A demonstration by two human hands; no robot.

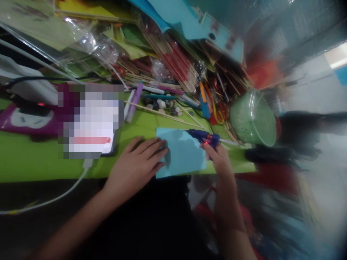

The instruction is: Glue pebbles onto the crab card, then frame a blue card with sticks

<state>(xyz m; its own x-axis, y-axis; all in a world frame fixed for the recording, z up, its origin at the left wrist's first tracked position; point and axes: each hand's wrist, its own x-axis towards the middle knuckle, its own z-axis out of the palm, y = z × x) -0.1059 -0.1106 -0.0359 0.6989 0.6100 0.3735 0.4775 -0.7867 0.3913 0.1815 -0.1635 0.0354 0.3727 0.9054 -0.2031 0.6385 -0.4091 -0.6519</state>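
A light blue sheet of paper (184, 151) lies flat at the front edge of the green table. My left hand (142, 159) rests open at its left side, with the fingers stretched out and the fingertips on the paper. A dark blue glue gun (199, 135) is in my right hand (221, 159), whose fingers are wrapped round the handle. Its nozzle points left, over the paper's upper edge, and a small red light glows on its body. A pale glue stick (229, 142) juts from the back of the gun.
Left of the paper lies a phone (93, 119), partly blurred out, with a white cable (73, 189). A purple power strip (29, 121) sits further left. Behind are markers (135, 101), pebbles (161, 104), bamboo sticks (173, 61) and scissors (218, 112). A green basket (252, 119) stands at the right.
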